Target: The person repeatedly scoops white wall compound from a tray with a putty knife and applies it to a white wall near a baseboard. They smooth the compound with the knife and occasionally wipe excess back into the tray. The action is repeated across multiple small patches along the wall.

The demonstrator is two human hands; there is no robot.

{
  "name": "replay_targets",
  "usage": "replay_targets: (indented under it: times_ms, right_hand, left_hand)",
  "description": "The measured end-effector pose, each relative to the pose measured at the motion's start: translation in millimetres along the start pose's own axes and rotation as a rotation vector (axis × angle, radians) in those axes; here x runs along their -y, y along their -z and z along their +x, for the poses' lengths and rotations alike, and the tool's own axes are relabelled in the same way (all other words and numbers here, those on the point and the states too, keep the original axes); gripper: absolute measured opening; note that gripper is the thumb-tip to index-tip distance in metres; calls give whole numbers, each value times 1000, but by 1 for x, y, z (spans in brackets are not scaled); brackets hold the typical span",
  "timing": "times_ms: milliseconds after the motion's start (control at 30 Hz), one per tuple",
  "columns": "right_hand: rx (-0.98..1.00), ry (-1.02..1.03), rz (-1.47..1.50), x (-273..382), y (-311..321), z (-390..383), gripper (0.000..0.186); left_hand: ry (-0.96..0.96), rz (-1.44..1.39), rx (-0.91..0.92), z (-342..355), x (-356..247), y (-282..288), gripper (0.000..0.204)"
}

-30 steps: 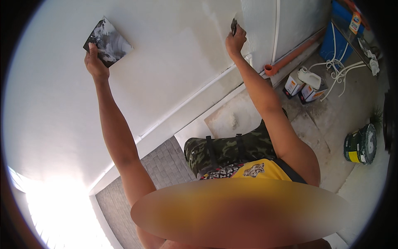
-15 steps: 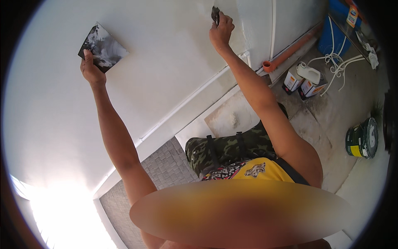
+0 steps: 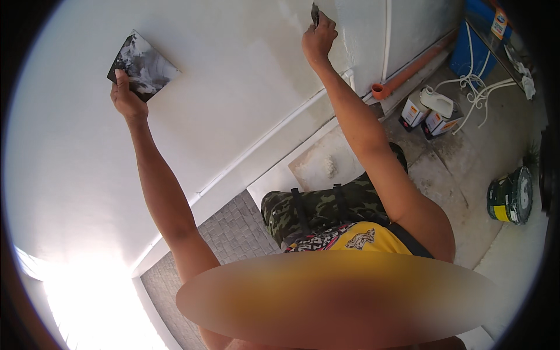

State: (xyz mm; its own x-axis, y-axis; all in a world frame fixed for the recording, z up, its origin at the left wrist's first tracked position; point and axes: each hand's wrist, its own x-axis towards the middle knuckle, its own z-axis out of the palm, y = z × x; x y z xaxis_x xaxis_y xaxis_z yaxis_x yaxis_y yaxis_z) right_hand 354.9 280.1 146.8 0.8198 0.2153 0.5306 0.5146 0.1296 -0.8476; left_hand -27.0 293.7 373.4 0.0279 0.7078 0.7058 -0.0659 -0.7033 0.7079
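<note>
My left hand point(image 3: 127, 96) grips a square board point(image 3: 142, 64) smeared with white and dark grey paste, held out in front of the white wall point(image 3: 233, 93) at the upper left. My right hand point(image 3: 319, 38) is closed on a dark putty knife point(image 3: 315, 14), raised against the wall near a greyish, uneven patch at the top of the view. Below my arms show my yellow printed shirt point(image 3: 364, 236) and camouflage clothing with dark straps point(image 3: 321, 207). A blurred oval hides the lower middle.
A white pipe point(image 3: 251, 146) runs along the wall's base. At right lie an orange pipe point(image 3: 411, 70), white-labelled cans point(image 3: 437, 122) with a white jug point(image 3: 437, 102), a blue container point(image 3: 464, 52), white curled metalwork point(image 3: 472, 87) and a green bucket point(image 3: 507, 198). Grey paving point(image 3: 227, 227) shows below.
My right hand moved left and up along the wall, then slightly back right in the last half second. My left hand with the board shifted a little left and down.
</note>
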Motion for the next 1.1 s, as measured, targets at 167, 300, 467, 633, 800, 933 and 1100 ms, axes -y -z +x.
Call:
replay_targets:
  times_ms: [167,300,467,633,800,933,1100]
  right_hand:
    - [220,155,94,10,9,-78,48]
    - [-9,1,106,-46,30,-46,38]
    - [25,6,15,-81,15,-3,52]
    - [170,234,11,-56,5,-81,63]
    - [23,100,85,-55,26,-51,45]
    - [-18,-220,-7,-32,9,14,44]
    - [-16,111,-27,28,-14,-21,64]
  left_hand:
    - [21,16,10,2,0,2,49]
    - [13,-18,16,2,1,2,49]
    - [14,3,-2,3,3,3,49]
    - [15,20,-3,3,3,4,51]
    - [17,1,-7,2,0,0,51]
    - [16,14,-12,0,-1,-2,51]
    - [10,22,-10,0,-2,-2,50]
